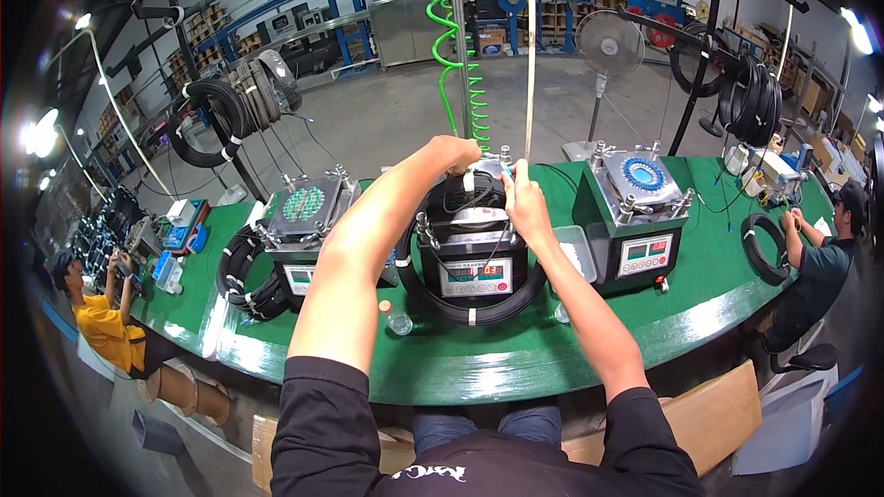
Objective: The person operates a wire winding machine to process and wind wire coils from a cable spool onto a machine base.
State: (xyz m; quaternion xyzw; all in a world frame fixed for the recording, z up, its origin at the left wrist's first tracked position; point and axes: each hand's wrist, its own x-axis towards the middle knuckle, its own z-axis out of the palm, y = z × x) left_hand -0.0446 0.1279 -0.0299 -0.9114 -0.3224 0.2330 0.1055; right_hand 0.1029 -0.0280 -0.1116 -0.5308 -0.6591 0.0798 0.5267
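Where a box-shaped black machine with a metal top (476, 278) stands, its upper side is reached over by the left hand (458, 155) and the right hand (524, 199).

At the right fingertips, a small light-blue piece (505, 170) is pinched; what the left hand is curled on cannot be told. Nearer the body than both hands, a large coil of black cable with white ties (497, 313) is looped around the machine's front on the green-covered table (442, 359).

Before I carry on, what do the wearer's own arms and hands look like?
The left hand and right hand are bare, with no gloves. Both forearms are uncovered, below short black sleeves of a black top with white lettering. I see no watch on either wrist.
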